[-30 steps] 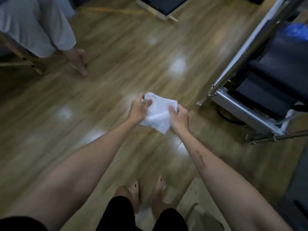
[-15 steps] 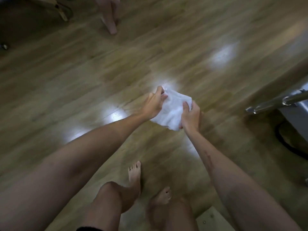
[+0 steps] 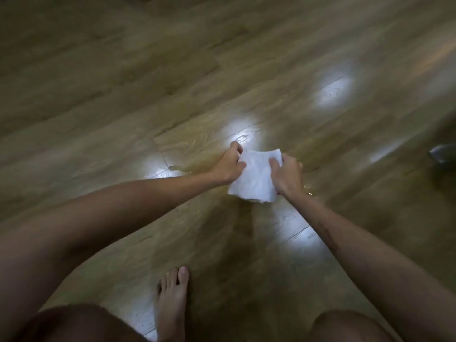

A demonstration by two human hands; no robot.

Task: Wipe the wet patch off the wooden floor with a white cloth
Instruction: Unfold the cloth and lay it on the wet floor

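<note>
Evidently: cloth in hand, wiping not begun

Status. A white cloth (image 3: 255,176) is grasped at both sides: the left hand (image 3: 228,164) is curled round its left edge, the right hand (image 3: 287,174) is clenched on its right edge with the thumb laid across the front. The cloth is held spread between them, over the wooden floor (image 3: 123,99); whether its lower edge touches the boards cannot be told from this view.

Wet patch. A glossy film with a beaded rim (image 3: 179,168) is seen just left of the cloth, and further droplets (image 3: 308,191) just right of it, beside the right wrist. Bright reflections lie beyond and nearer than the cloth; their share in the wetness cannot be separated from glare.

Progress. No dried streak is visible around the cloth, so the wipe is judged not yet started. Left to do: the cloth to be pressed down and drawn across both wet margins.

A bare foot (image 3: 171,302) is planted well nearer than the cloth.
</note>
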